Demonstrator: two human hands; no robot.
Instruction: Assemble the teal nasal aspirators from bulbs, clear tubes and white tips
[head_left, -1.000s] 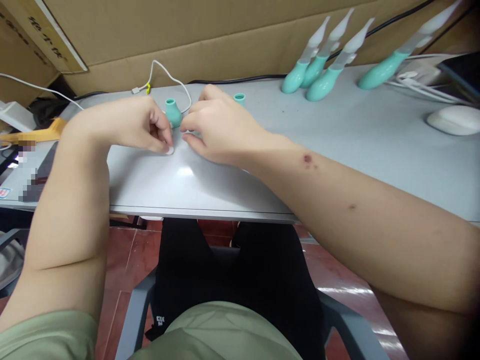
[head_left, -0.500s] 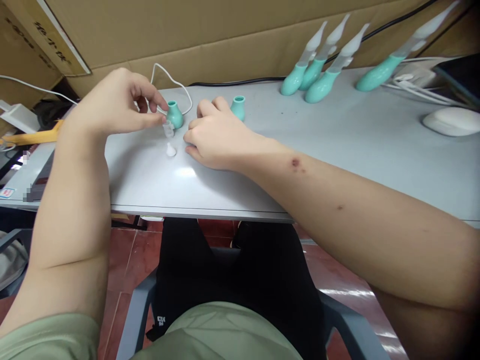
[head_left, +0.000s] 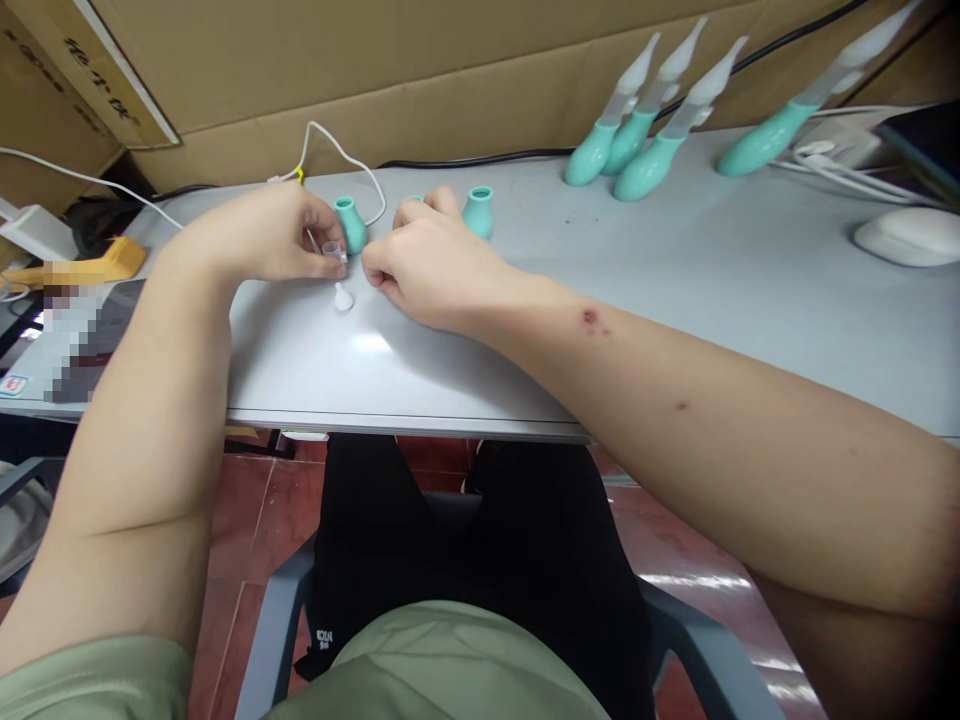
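My left hand (head_left: 319, 235) has its thumb and fingertips closed on a small clear plastic tube (head_left: 332, 252). Just behind that tube, a teal squeeze bulb (head_left: 349, 228) stands upright with its mouth open at the top. A small white nozzle tip (head_left: 343, 297) sits on the desk in front of the tube. My right hand (head_left: 420, 255) is curled, knuckles up, to the right of them. A bit of teal (head_left: 417, 201) shows behind its fingers; whatever is in the grip is hidden. Another teal bulb (head_left: 478, 212) stands beyond this hand.
Several assembled teal nasal aspirators (head_left: 646, 168) with white tips stand along the back right. A white mouse-shaped object (head_left: 907, 238) and cables lie at far right. A yellow tool (head_left: 112, 262) and white adapter (head_left: 39, 235) are at left. Cardboard (head_left: 450, 80) walls the back.
My left hand has moved down and right, and its fingers now close around the clear tube. My right hand has curled tighter and shifted slightly, showing a bit of teal behind it.
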